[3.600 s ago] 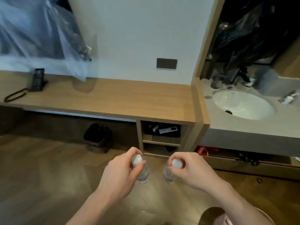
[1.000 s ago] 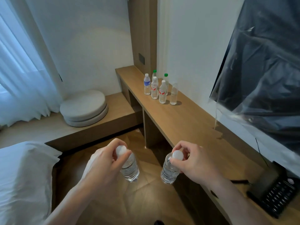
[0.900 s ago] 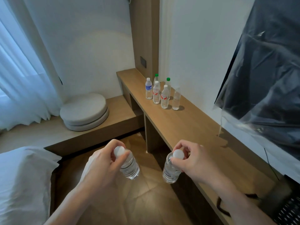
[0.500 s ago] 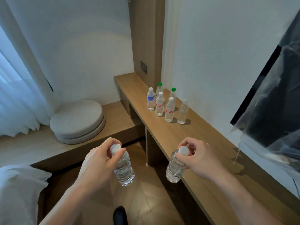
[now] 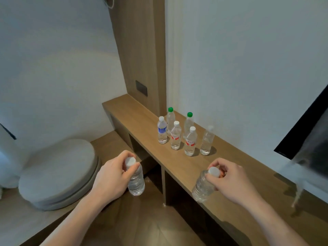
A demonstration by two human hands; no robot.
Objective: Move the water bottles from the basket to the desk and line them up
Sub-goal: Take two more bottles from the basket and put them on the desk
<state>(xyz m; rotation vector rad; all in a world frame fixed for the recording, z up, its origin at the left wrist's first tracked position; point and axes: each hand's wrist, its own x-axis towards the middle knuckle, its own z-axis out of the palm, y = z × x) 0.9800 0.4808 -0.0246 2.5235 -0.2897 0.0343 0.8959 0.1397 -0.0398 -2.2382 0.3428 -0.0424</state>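
Two bottles are in hand, one per grip: the left hand [image 5: 113,176] pinches the left bottle [image 5: 135,181] by its white cap and neck, hanging over the floor just off the front edge of the surface [image 5: 230,176], while the right hand [image 5: 232,181] pinches the right bottle [image 5: 204,187] the same way, its body tilted and hanging at that edge. Since half a second ago the view has closed in on the surface: the standing bottles look larger and nearer, the right bottle now overlaps the wood rather than the floor, and the black screen [image 5: 305,128] has slid further to the right margin. I judge this to be the end of the carry, with set-down next. Six bottles already stand upright on the surface near the wall, in two staggered rows: two green-capped bottles [image 5: 188,124] behind, then a blue-label bottle [image 5: 162,131], two red-label bottles [image 5: 175,136] and a plain bottle [image 5: 206,141] in front. All appear capped; the clear ones seem filled with water, though levels are hard to read. Both carried bottles look full of clear water too. No basket is in view. Bare wood this side of the plain bottle looks the likely spot for extending the front row.
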